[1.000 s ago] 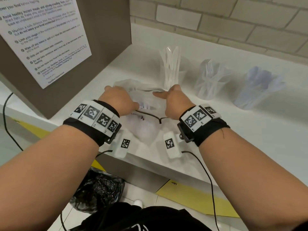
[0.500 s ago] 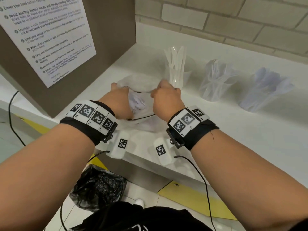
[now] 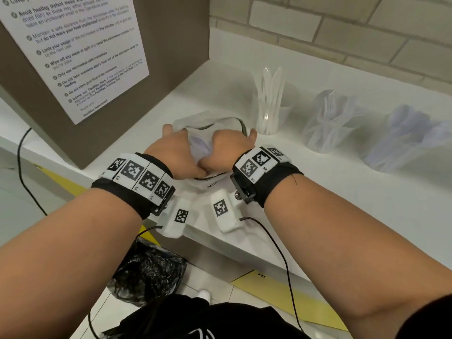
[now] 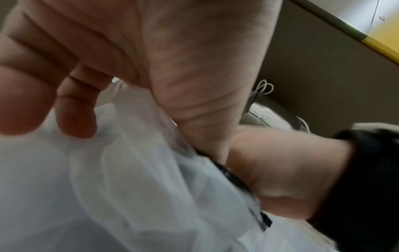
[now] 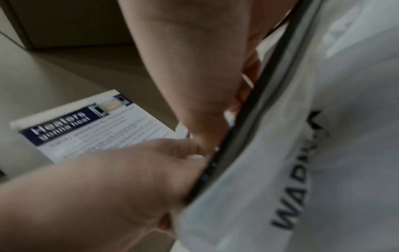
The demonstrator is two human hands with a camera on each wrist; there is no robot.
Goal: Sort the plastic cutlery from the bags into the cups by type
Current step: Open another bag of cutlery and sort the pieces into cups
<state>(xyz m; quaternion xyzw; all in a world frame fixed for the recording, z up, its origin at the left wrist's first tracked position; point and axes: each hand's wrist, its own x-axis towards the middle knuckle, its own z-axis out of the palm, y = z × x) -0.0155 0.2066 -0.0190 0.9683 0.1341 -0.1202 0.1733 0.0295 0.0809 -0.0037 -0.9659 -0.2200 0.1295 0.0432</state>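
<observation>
Pulled wider since a second ago, with both hands drawn closer together: clear zip bag (image 3: 215, 123) on white counter (image 3: 342, 199), mouth gaping upward, long axis running away from the edge. Left hand (image 3: 175, 155) and right hand (image 3: 230, 148) pinching the dark zip rim; pale cutlery inside, orientation unclear. Three cups (image 3: 271, 113) standing just right.

The head camera looks down and forward over both forearms at the counter (image 3: 342, 216). Each wrist camera sits under its palm, pressed close to the bag (image 4: 151, 187), the one thing all three views share.
</observation>
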